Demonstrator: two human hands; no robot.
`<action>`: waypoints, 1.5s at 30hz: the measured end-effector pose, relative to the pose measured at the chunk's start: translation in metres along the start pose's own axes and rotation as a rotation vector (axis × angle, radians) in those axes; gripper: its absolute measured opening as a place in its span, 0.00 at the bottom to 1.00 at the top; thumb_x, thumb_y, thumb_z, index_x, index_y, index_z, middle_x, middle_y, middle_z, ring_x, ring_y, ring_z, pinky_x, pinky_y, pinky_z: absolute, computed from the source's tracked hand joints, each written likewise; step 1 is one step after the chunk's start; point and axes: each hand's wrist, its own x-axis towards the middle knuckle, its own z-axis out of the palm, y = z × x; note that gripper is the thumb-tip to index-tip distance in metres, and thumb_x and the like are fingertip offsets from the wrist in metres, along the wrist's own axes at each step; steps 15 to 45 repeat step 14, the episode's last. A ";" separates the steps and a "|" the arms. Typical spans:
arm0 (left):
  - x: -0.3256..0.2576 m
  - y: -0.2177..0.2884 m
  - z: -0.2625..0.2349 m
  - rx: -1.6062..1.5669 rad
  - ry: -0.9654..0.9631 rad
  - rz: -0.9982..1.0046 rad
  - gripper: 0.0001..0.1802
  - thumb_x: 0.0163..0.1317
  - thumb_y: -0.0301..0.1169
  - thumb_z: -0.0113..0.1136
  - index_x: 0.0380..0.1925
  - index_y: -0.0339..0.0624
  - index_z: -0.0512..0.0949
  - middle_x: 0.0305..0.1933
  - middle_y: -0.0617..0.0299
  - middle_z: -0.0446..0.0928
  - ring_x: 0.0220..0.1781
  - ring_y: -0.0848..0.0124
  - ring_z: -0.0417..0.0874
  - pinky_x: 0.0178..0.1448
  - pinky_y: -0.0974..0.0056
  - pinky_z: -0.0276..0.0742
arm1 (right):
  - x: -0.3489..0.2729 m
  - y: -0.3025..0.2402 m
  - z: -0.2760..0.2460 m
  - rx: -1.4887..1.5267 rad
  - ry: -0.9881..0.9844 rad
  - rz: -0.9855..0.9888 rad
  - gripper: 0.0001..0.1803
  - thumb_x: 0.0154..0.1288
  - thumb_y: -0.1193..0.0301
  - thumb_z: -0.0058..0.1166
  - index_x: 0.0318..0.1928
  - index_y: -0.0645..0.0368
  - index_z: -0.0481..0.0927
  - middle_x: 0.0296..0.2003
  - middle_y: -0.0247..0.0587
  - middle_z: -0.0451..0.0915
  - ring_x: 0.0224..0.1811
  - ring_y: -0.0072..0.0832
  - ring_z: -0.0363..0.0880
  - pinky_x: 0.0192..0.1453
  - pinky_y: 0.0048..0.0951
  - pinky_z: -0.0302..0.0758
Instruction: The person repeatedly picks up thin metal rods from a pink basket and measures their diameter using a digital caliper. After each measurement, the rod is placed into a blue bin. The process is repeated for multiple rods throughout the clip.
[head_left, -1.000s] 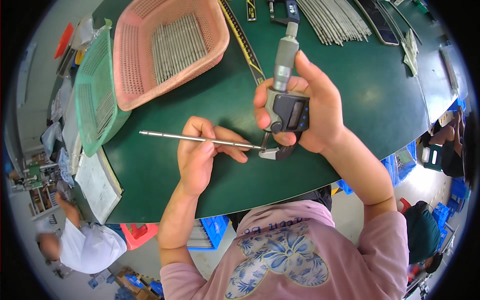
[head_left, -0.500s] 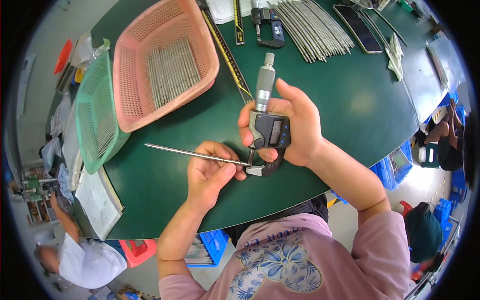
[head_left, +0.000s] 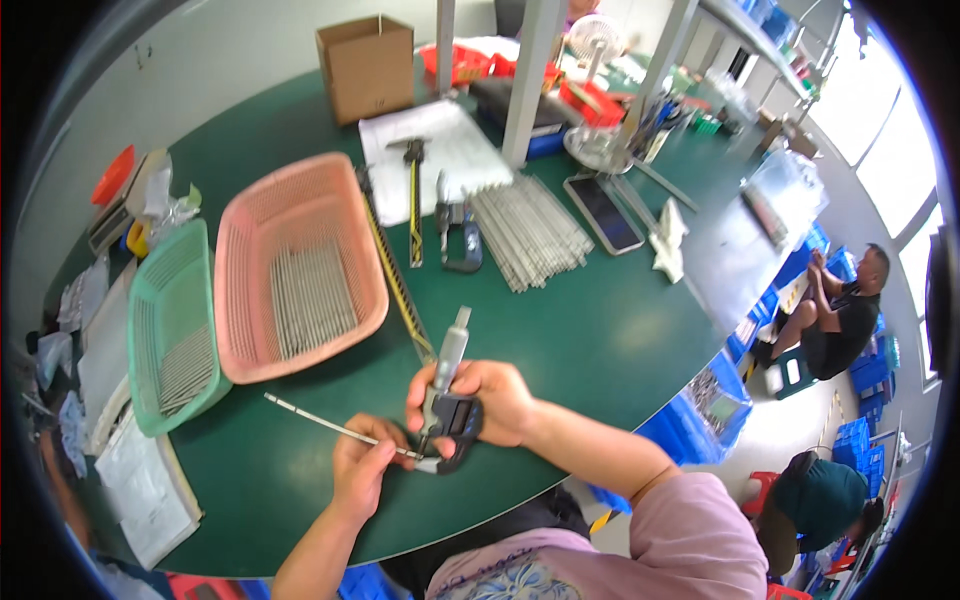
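My left hand (head_left: pixel 362 470) pinches a thin silver metal rod (head_left: pixel 318 420) that points out to the left. The rod's right end sits at the jaws of a digital micrometer (head_left: pixel 452 412), whose grey thimble points away from me. Closed round the micrometer's frame is my right hand (head_left: pixel 500 400). Whether the jaws touch the rod is too blurred to tell. Beyond my hands stands a pink basket (head_left: pixel 232 270) with many similar rods in it, and a green basket (head_left: pixel 143 330) with more rods is at its left.
Farther off lie a pile of rods (head_left: pixel 530 235), a second micrometer (head_left: pixel 462 240), a caliper (head_left: pixel 415 200), a phone (head_left: pixel 604 215) and papers (head_left: pixel 430 140). A cardboard box (head_left: pixel 366 70) stands behind, near grey posts (head_left: pixel 530 85). A seated person (head_left: pixel 840 315) is at the right.
The view has tilted up, so the far side of the table now shows and my hands sit lower in the picture. Both hands keep their hold on the rod and the micrometer.
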 end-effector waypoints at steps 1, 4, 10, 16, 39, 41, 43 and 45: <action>-0.004 0.001 -0.001 0.012 0.018 -0.009 0.10 0.56 0.29 0.55 0.31 0.39 0.64 0.30 0.57 0.70 0.29 0.71 0.74 0.34 0.69 0.73 | 0.002 0.007 -0.001 0.022 0.012 -0.005 0.24 0.46 0.63 0.39 0.41 0.68 0.71 0.33 0.55 0.74 0.25 0.39 0.76 0.25 0.34 0.76; -0.004 0.003 0.004 0.194 0.030 0.099 0.09 0.57 0.28 0.54 0.31 0.39 0.64 0.30 0.57 0.71 0.29 0.73 0.74 0.35 0.69 0.74 | 0.006 0.008 -0.005 0.016 0.069 -0.009 0.22 0.46 0.63 0.37 0.38 0.66 0.70 0.30 0.51 0.74 0.18 0.37 0.72 0.24 0.32 0.74; -0.002 0.005 0.004 0.293 0.068 0.096 0.10 0.58 0.31 0.54 0.31 0.38 0.66 0.28 0.57 0.72 0.28 0.73 0.75 0.34 0.70 0.74 | 0.008 0.012 -0.004 -0.049 0.102 -0.070 0.24 0.55 0.55 0.35 0.38 0.64 0.71 0.28 0.49 0.74 0.15 0.30 0.69 0.20 0.27 0.69; -0.007 0.008 -0.006 0.268 0.009 -0.065 0.13 0.58 0.31 0.56 0.37 0.34 0.68 0.36 0.55 0.74 0.34 0.73 0.77 0.41 0.69 0.77 | 0.007 0.010 -0.003 -0.232 0.122 -0.101 0.30 0.57 0.46 0.33 0.40 0.63 0.71 0.29 0.48 0.75 0.15 0.29 0.69 0.19 0.25 0.69; -0.007 0.008 -0.006 0.268 0.009 -0.065 0.13 0.58 0.31 0.56 0.37 0.34 0.68 0.36 0.55 0.74 0.34 0.73 0.77 0.41 0.69 0.77 | 0.007 0.010 -0.003 -0.232 0.122 -0.101 0.30 0.57 0.46 0.33 0.40 0.63 0.71 0.29 0.48 0.75 0.15 0.29 0.69 0.19 0.25 0.69; -0.007 0.008 -0.006 0.268 0.009 -0.065 0.13 0.58 0.31 0.56 0.37 0.34 0.68 0.36 0.55 0.74 0.34 0.73 0.77 0.41 0.69 0.77 | 0.007 0.010 -0.003 -0.232 0.122 -0.101 0.30 0.57 0.46 0.33 0.40 0.63 0.71 0.29 0.48 0.75 0.15 0.29 0.69 0.19 0.25 0.69; -0.007 0.008 -0.006 0.268 0.009 -0.065 0.13 0.58 0.31 0.56 0.37 0.34 0.68 0.36 0.55 0.74 0.34 0.73 0.77 0.41 0.69 0.77 | 0.007 0.010 -0.003 -0.232 0.122 -0.101 0.30 0.57 0.46 0.33 0.40 0.63 0.71 0.29 0.48 0.75 0.15 0.29 0.69 0.19 0.25 0.69; -0.007 0.008 -0.006 0.268 0.009 -0.065 0.13 0.58 0.31 0.56 0.37 0.34 0.68 0.36 0.55 0.74 0.34 0.73 0.77 0.41 0.69 0.77 | 0.007 0.010 -0.003 -0.232 0.122 -0.101 0.30 0.57 0.46 0.33 0.40 0.63 0.71 0.29 0.48 0.75 0.15 0.29 0.69 0.19 0.25 0.69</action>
